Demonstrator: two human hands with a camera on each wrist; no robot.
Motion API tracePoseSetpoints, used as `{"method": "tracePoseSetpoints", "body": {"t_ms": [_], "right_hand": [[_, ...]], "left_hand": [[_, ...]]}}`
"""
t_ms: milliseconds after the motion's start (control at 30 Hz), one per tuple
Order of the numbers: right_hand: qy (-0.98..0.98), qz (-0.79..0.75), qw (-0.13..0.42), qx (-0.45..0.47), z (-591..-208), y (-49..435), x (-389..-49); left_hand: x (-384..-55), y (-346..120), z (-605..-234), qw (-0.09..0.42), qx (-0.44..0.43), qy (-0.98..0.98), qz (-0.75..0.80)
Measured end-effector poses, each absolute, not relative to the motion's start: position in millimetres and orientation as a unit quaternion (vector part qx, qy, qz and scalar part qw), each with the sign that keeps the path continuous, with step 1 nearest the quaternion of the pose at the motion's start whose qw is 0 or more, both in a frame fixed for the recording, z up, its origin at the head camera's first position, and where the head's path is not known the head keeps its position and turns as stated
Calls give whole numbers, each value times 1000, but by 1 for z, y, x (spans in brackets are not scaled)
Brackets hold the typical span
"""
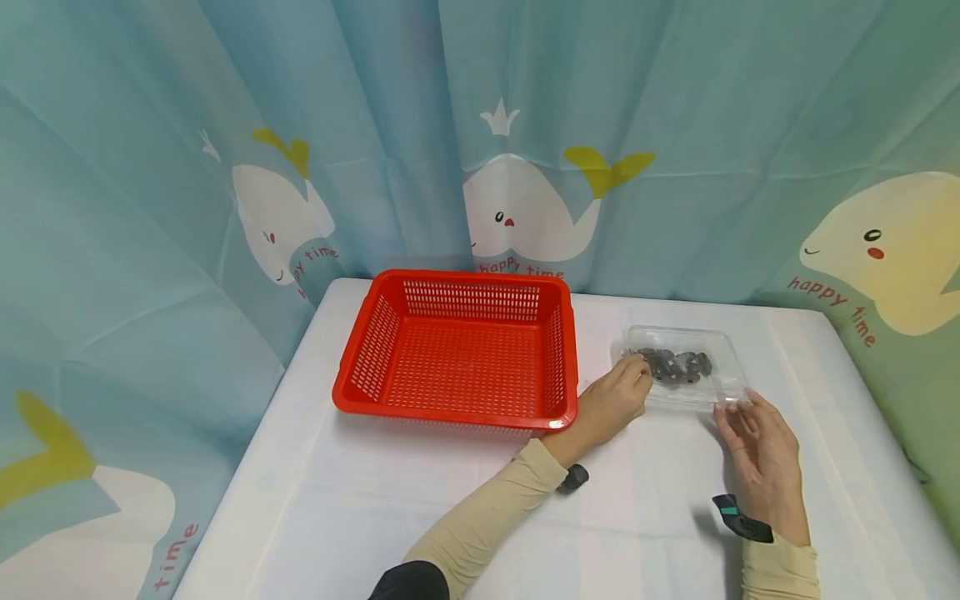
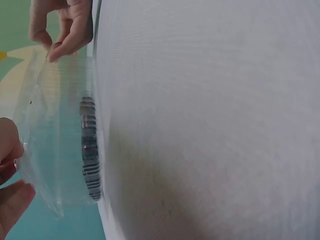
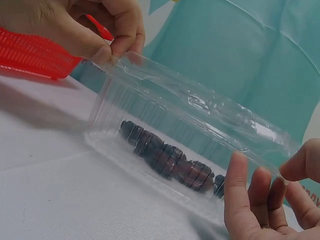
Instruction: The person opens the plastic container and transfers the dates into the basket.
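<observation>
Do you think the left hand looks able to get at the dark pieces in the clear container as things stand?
Probably not yet: what looks like a clear cover stretches above the dark pieces in the clear container, and the left hand is pinching the plastic's edge.

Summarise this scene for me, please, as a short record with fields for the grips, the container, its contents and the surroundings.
Left grip: pinches the upper edge of the clear container, left side
Right grip: pinches its near right corner
Container top: wrinkled clear plastic
Contents: clustered dark ringed pieces; exact count unclear
Neighbour: red basket, left of the container
Surface: white tabletop
Backdrop: curtain with whales and "happy time" lettering
</observation>
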State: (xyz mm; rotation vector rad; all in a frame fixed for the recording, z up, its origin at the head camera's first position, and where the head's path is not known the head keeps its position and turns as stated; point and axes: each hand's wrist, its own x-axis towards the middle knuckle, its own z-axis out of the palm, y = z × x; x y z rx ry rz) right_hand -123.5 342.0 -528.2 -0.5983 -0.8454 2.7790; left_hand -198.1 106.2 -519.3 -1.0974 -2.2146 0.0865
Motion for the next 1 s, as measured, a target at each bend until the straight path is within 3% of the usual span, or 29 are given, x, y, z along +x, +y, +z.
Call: {"method": "tracePoseSetpoints", "body": {"t_ms": [400,733,1000], "right_hand": [[-267,941,74,-196,-527,346,-119],[-250,950,71,-173,-528,349,-121],[-283,935,78,-200,-529,350,-117]], "left_hand": [[-199,108,-518,367,-398,-840,42],[-196,109,-511,282,-385,-878,-43],[-197,112,-510,334,-351,-873,-63]]}}
